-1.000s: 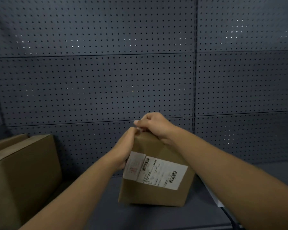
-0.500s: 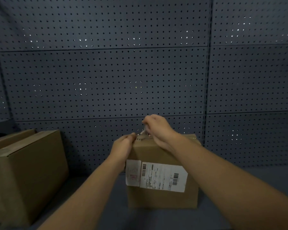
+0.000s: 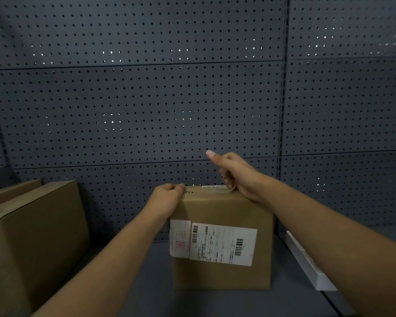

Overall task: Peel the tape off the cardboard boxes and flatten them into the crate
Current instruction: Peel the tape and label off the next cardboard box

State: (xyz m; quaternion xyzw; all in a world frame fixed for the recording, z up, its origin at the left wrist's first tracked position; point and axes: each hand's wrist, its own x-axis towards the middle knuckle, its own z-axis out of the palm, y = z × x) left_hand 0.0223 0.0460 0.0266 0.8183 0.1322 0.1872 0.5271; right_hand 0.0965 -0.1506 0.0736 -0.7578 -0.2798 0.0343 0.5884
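Observation:
A small cardboard box stands on the dark shelf, its white shipping label facing me. My left hand grips the box's top left corner with curled fingers. My right hand sits at the top edge toward the right, fingers curled down onto a pale strip of tape that runs along the top, thumb sticking up. The box's top face is mostly hidden from this angle.
A larger brown cardboard box stands at the left, close to my left forearm. A grey pegboard wall rises right behind both boxes. A white strip lies along the shelf at the right.
The small box went from tilted to standing square on the shelf. My right hand slid to the right along the top edge and its thumb lifted. My left hand stayed on the corner.

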